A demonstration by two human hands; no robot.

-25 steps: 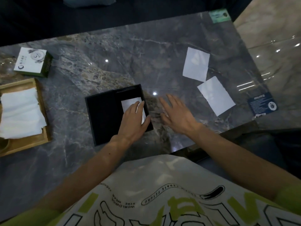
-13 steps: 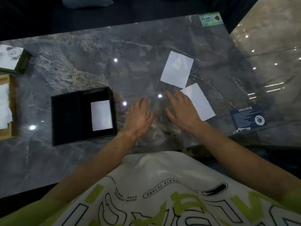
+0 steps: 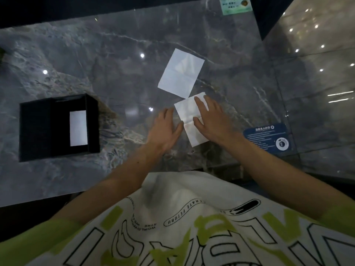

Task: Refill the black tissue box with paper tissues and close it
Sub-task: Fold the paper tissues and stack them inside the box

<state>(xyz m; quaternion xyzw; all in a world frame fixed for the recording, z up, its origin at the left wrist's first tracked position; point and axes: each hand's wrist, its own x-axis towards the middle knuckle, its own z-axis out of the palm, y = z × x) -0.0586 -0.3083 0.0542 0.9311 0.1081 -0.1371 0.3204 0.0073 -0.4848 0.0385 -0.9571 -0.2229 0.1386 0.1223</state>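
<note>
hands are further right than a sec ago: right hand (image 3: 213, 121) flat on near tissue (image 3: 189, 116), left hand (image 3: 165, 129) flat at its edge, box (image 3: 93, 121) open well left, one sheet (image 3: 78, 128) inside

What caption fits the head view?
Right hand on the near tissue, left hand at its edge; far tissue beyond; open black tissue box holds one sheet.

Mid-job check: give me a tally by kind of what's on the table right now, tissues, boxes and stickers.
White tissues: 3 (tissue in box, far tissue, near tissue partly under the right hand)
Black tissue box: 1
Stickers: 2 (green sticker, blue sticker)
Total: 6
</note>
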